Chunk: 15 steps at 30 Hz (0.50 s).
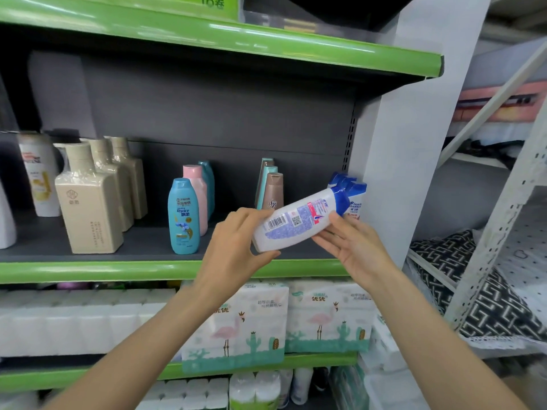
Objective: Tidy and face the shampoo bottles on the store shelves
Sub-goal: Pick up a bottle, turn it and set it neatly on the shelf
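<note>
My left hand (236, 244) grips the base of the white shampoo bottle (299, 220), fingers curled round it; my right hand (353, 247) cradles its middle from beneath. The bottle lies tilted, blue cap up-right, back label facing me, just above the green shelf edge (118, 270), beside the other blue-capped bottles (353, 193).

"Rejoice" on blue bottle (183, 216)

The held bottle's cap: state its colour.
Blue, on the white bottle; the cap shows clearly in the head view.
</note>
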Each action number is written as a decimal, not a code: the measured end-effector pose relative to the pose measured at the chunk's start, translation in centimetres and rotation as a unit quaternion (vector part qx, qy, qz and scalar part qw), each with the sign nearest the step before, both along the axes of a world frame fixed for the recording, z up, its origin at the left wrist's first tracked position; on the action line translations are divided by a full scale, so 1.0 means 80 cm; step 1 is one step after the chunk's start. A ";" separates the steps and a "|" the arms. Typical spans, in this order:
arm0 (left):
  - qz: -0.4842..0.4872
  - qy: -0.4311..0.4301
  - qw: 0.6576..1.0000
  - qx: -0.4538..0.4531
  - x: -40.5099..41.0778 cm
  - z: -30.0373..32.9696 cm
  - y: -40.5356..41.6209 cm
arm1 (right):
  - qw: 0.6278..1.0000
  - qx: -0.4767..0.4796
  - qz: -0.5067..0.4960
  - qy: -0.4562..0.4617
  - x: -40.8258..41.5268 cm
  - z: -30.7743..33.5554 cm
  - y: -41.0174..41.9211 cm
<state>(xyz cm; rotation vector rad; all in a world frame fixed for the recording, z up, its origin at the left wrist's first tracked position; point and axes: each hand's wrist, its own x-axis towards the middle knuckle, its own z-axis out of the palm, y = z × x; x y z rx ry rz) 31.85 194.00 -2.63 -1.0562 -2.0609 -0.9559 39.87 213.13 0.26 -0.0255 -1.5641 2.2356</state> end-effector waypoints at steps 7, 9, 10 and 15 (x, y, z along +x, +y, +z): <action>0.003 -0.013 1.000 0.004 0.002 -0.002 0.002 | 0.999 -0.036 0.003 0.004 -0.003 0.003 -0.002; -0.032 -0.087 0.995 0.034 0.004 0.002 0.004 | 0.998 -0.066 0.009 0.012 -0.004 0.006 -0.001; -0.061 -0.135 0.988 0.049 0.006 0.004 0.005 | 0.997 -0.076 0.018 0.020 -0.004 0.007 -0.001; -0.246 -0.396 0.876 0.121 0.015 0.013 0.018 | 0.996 -0.063 0.052 0.029 -0.006 0.010 0.008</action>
